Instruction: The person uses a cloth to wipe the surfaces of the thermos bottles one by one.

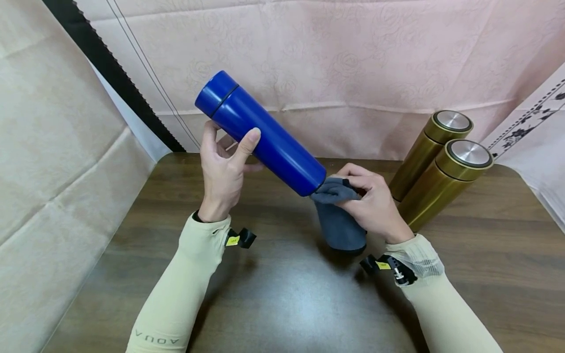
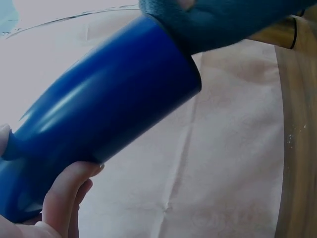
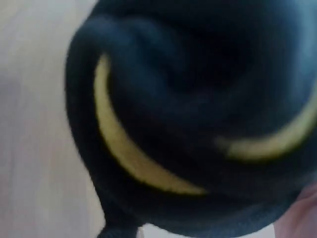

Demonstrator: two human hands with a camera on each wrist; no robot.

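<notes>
My left hand [image 1: 223, 166] grips a blue thermos bottle [image 1: 269, 137] around its upper body, the thumb lying along the front. The bottle is tilted in the air above the table, its capped end up to the left and its base down to the right. A dark grey-blue cloth [image 1: 337, 220] hangs from my right hand [image 1: 372, 198], which pinches its bunched top right at the bottle's base. In the left wrist view, the cloth [image 2: 223, 20] overlaps the edge of the base. Filling the right wrist view, the blurred cloth [image 3: 163, 104] shows curved yellow marks.
Two gold thermos bottles [image 1: 450, 181] with silver-topped lids stand close together on the wooden table [image 1: 273, 294], just right of my right hand. Pale pink patterned fabric [image 1: 335, 59] hangs behind the table, and more pale fabric [image 1: 53, 171] lies along its left side.
</notes>
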